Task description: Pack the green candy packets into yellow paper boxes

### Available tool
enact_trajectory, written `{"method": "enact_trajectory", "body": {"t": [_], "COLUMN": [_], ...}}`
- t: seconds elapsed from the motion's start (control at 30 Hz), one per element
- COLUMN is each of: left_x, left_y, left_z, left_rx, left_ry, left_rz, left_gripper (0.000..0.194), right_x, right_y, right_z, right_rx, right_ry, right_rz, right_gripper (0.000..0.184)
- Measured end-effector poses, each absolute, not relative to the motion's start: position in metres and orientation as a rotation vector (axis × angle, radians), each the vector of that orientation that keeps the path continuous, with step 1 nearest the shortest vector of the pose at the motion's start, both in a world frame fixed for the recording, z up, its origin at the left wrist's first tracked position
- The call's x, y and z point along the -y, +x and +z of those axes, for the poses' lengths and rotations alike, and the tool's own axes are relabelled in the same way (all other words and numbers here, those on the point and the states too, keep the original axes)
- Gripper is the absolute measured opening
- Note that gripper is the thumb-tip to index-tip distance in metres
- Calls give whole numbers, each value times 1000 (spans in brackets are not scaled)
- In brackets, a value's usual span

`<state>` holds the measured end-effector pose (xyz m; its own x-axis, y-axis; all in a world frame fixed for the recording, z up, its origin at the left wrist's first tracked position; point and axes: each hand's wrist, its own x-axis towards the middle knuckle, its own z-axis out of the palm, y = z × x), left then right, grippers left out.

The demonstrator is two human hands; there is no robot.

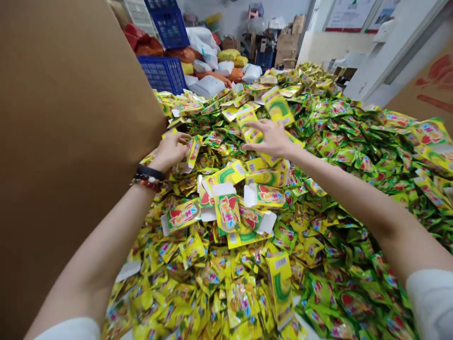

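Note:
My left hand (172, 150), with dark and beaded bracelets at the wrist, has its fingers closed on a small yellow carton (194, 150) beside the brown cardboard wall. That carton stands tilted, its white flap open at the bottom. Further right, my right hand (273, 138) reaches over the heap with thumb and fingers apart, above a yellow-green carton (252, 134). Another carton (279, 106) lies just beyond its fingers. Between and below my hands is a cluster of printed cartons (227, 212), several with white flaps open. Small yellow sachets (191, 250) and green sachets (318, 288) surround them.
A large brown cardboard panel (71, 118) rises close on my left. Behind the heap are blue crates (161, 73) and filled sacks (208, 86). More cartons (430, 132) lie on the right, near a white post (378, 61).

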<state>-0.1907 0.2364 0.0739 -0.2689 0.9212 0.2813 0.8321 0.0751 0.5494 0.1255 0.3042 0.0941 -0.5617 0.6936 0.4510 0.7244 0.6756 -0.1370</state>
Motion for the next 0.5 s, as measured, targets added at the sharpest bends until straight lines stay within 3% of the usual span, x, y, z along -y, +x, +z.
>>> {"method": "enact_trajectory", "body": {"t": [0.17, 0.33, 0.5], "left_x": [-155, -94, -105], "left_y": [-161, -173, -199], "left_z": [59, 65, 57], "left_rx": [-1863, -1833, -1925], "left_ry": [1799, 1815, 1946], "left_rz": [925, 859, 878], "left_gripper": [49, 46, 56], "right_x": [-222, -175, -185], "right_y": [82, 81, 149], "right_z": [61, 76, 86], "right_rx": [2615, 2652, 2314], "right_ry": [-790, -314, -910], "right_rz": [-10, 350, 310], "right_gripper": [59, 42, 52]}}
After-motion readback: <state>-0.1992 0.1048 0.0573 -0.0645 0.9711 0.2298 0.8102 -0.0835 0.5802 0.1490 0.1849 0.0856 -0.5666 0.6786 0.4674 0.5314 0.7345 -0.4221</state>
